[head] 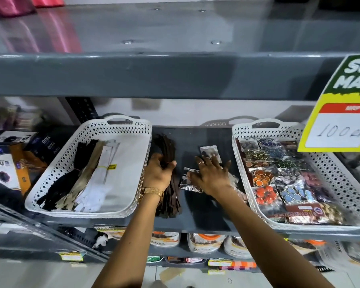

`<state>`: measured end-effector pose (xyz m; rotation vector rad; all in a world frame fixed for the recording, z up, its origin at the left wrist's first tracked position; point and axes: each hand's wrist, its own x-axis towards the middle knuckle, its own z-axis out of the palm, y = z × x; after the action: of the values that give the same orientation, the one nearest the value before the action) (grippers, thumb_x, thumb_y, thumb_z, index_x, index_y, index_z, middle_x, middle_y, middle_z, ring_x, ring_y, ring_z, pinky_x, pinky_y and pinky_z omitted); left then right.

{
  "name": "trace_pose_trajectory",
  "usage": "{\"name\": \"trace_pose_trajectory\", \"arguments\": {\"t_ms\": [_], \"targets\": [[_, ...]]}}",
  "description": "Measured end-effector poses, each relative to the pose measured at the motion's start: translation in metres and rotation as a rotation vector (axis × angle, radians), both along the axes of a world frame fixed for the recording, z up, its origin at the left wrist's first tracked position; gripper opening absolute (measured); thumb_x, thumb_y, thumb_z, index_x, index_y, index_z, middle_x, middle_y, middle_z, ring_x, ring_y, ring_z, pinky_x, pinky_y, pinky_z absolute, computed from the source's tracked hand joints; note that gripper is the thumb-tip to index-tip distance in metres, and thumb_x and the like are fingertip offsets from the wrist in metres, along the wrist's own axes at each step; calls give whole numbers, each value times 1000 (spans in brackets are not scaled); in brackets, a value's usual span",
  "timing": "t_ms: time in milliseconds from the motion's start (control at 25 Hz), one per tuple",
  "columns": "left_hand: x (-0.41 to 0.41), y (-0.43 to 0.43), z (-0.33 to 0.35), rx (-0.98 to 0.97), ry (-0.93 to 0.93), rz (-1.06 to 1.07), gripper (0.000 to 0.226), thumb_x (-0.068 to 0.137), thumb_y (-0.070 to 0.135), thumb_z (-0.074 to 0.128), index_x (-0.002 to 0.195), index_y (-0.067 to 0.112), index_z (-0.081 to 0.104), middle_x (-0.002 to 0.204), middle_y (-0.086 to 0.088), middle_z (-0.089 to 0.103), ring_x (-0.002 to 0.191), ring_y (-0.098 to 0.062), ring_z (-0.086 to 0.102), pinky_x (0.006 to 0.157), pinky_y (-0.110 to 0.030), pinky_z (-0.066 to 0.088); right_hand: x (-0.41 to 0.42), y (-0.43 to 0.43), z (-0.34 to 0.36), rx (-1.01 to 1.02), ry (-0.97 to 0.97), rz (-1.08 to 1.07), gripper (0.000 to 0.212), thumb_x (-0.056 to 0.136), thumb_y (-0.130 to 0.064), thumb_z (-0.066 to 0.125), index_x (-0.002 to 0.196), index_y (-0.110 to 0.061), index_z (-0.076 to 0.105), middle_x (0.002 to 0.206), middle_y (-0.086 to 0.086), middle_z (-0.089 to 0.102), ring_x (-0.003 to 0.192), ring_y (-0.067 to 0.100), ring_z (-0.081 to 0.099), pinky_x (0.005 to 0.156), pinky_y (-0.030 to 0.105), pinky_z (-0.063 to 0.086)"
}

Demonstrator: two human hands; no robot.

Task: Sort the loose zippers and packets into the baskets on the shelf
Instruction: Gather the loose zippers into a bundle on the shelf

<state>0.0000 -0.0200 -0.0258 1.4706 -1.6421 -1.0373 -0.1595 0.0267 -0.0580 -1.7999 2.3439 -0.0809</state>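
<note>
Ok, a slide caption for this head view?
Left hand grips brown zippers, right hand presses clear packets, between two white baskets.

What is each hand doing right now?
Left hand: closed around the bundle of dark brown zippers.
Right hand: open, fingers spread over the clear crinkly plastic packets.

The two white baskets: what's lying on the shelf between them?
Head view: brown zippers gripped by the left hand, and loose packets under the right hand.

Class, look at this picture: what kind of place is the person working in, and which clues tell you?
Probably a shop selling sewing supplies. A yellow price sign hangs from the metal shelf, and white baskets hold zippers and bead packets, with price tags below.
</note>
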Motion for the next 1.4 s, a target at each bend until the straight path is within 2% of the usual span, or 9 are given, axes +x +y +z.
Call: {"name": "trace_pose_trajectory", "arguments": {"t_ms": [160,320,440,600,920,1040,1200,1280,1400], "targets": [[-6,-3,-14,42,-139,50,55,87,13,59,135,10,32,119,-21,63,107,-37,61,90,-38,48,-6,16,15,-86,-50,-24,68,94,-50,38,151,-24,11,160,3,15,149,24,7,116,64,5],[-7,-2,-20,6,-60,64,49,90,9,55,134,10,35,120,-23,63,108,-39,60,87,-36,46,1,62,14,-319,-182,-135,72,93,-57,31,151,-20,13,160,6,15,149,26,5,120,49,20],[-1,-3,-23,9,-40,40,45,90,8,54,133,10,39,125,-23,60,113,-39,58,93,-40,46,16,93,1,-220,-210,-190,81,87,-69,24,151,-25,1,162,3,1,148,26,-7,118,47,21],[-3,2,-16,-159,-417,-17,42,92,13,49,132,10,40,114,-27,64,99,-43,63,82,-45,51,22,93,-13,-156,-144,-207,78,91,-62,25,150,-25,-10,161,0,-10,147,23,-16,117,43,-10],[8,31,13,6,-891,-257,61,83,43,59,134,21,34,127,-17,50,112,-40,56,88,-46,51,22,98,-18,-253,-148,-193,78,91,-63,22,148,-28,-18,158,1,-19,143,23,-26,120,44,-9],[12,37,13,36,-909,-269,54,85,29,56,135,20,36,126,-18,53,111,-41,56,91,-46,51,27,99,-17,-240,-152,-204,79,88,-68,18,149,-29,-12,160,-2,-16,148,23,-12,118,42,-8],[13,31,16,138,-659,-291,56,86,22,52,139,21,36,129,-16,56,113,-37,57,98,-41,48,30,100,-18,-211,-195,-204,79,88,-69,19,149,-30,-12,160,-5,-17,148,21,-11,113,38,-12],[16,32,17,133,-561,-302,55,86,19,51,139,23,36,116,-16,64,96,-35,63,85,-35,52,28,102,-16,-239,-198,-191,78,88,-68,19,149,-29,-11,159,-6,-19,147,19,-14,116,39,-9],[25,31,14,27,-657,-249,53,89,18,45,140,26,32,119,-20,61,99,-39,62,86,-41,51,26,107,-13,-274,-198,-181,79,87,-69,15,150,-29,-10,157,-5,-20,147,20,-12,121,39,0]]}}
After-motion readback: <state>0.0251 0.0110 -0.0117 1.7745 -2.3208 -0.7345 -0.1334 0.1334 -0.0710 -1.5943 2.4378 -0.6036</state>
